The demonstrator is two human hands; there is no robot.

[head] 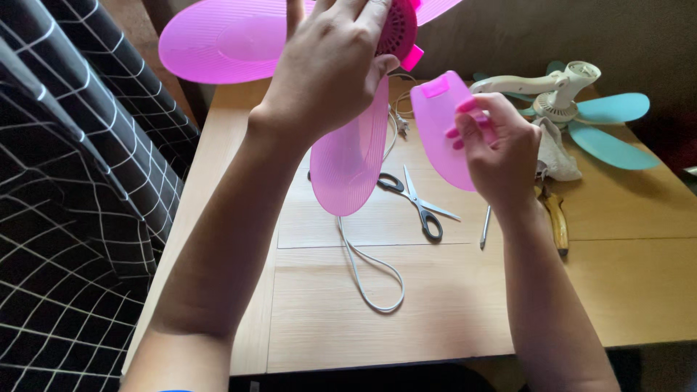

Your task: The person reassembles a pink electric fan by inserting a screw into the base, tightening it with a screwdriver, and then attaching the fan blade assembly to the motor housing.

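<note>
The left hand was closed over the pink hub of a pink fan, fingers wrapped around it and holding it up above the wooden table; one attached pink blade spread out to the left at the top of the view and another hung down below the wrist. The right hand pinched a loose pink blade between thumb and fingers, held upright just beside the hub, its notched end uppermost. A white cord trailed from the fan and looped on the table. Below the blades lay scissors with dark handles, and near them a thin metal tool. Farther right sat a white fan with teal blades, a crumpled white cloth and a yellow-handled tool. A black checked fabric filled the left side.
</note>
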